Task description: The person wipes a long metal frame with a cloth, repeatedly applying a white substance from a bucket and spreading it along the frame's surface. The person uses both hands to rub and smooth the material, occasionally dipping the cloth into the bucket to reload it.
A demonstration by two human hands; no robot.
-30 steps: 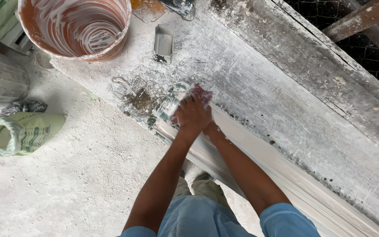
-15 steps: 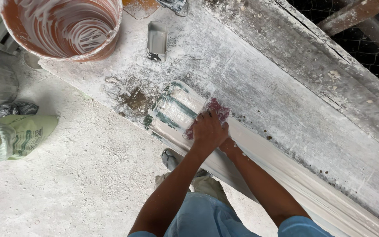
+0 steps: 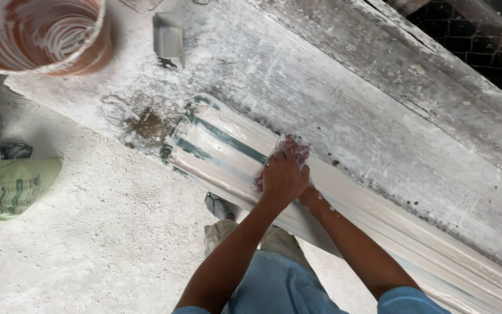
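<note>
left hand (image 3: 283, 177) over right hand, pressing red pad (image 3: 289, 152) flat on moulding (image 3: 228, 145) near bench edge

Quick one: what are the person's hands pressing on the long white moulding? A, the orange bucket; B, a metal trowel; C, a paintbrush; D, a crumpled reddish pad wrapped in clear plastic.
D: the left hand, stacked over the right hand, presses a crumpled reddish pad onto the moulding; the bucket stands apart at the upper left.
</note>
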